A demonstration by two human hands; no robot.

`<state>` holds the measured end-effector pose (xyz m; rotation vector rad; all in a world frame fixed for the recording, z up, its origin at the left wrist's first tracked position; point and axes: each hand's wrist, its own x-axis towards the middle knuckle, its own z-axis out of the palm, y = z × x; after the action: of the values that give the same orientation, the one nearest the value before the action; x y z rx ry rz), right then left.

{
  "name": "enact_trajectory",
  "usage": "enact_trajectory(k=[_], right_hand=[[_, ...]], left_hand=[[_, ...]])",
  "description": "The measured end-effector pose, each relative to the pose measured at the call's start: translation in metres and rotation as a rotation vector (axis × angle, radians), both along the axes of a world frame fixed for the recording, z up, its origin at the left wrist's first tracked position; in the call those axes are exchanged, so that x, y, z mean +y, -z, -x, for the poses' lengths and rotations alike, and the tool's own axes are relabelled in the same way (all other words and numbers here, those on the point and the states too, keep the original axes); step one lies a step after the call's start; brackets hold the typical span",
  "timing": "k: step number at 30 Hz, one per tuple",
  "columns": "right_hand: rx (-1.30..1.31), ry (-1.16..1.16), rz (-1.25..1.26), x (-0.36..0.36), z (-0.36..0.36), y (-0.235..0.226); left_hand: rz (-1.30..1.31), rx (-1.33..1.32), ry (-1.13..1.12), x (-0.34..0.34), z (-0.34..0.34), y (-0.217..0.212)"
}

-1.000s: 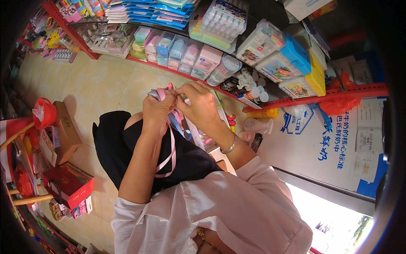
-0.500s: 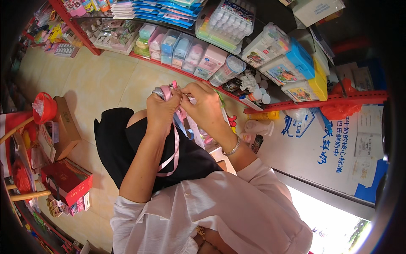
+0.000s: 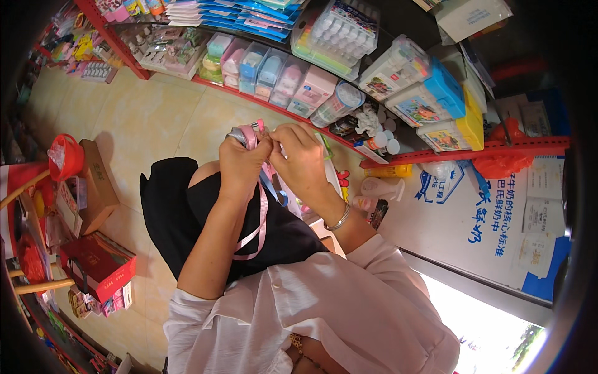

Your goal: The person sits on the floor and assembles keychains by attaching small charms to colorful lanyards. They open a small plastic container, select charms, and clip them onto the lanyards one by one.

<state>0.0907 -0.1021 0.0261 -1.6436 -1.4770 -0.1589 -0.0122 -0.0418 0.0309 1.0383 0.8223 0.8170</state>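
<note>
In front of my lap, my left hand [image 3: 242, 161] is closed around a bundle of pink ribbon [image 3: 248, 134] with a grey, shiny part beside it. A bright pink end with a small metal-looking piece sticks up above the fingers. Below the hand a striped pink ribbon tail [image 3: 261, 225] loops down over my black-clothed lap [image 3: 212, 218]. Just to the right, my right hand [image 3: 299, 157] has its fingers bent in a pinch close to the left thumb. What the right fingertips hold is too small or hidden to make out. Bluish strips and a white-edged item show partly beneath the hands.
Ahead stands a red-edged shelf [image 3: 249, 98] with boxed goods and plastic cases. A white printed board [image 3: 461, 218] is at right. On the left are a cardboard box [image 3: 98, 187], a red basket [image 3: 66, 159] and a red box [image 3: 103, 265] on the tiled floor [image 3: 143, 118].
My right hand has shifted slightly from the left one, opening a small gap between the fingertips. My left hand still grips the ribbon, nearly in the same place.
</note>
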Motion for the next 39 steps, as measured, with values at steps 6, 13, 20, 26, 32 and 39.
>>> enact_trajectory(k=[6,13,20,26,32,39], right_hand=[[-0.089,-0.001,-0.017,0.0,0.002,-0.001],[-0.023,-0.007,-0.053,0.001,0.002,0.0],[0.057,-0.003,-0.049,-0.002,0.003,-0.003],[0.083,0.032,-0.026,-0.001,0.004,-0.002],[0.141,0.031,-0.059,0.001,0.008,0.002],[0.218,0.068,-0.049,0.001,0.01,0.005]], left_hand=[[0.042,-0.01,0.041,0.002,0.003,-0.001],[0.091,-0.03,0.01,0.001,0.001,0.0],[0.149,-0.072,0.001,0.0,-0.001,0.002],[0.187,-0.095,-0.02,0.001,-0.002,0.003],[0.193,-0.087,-0.042,0.001,-0.001,0.003],[0.224,-0.083,0.024,0.003,0.003,0.009]])
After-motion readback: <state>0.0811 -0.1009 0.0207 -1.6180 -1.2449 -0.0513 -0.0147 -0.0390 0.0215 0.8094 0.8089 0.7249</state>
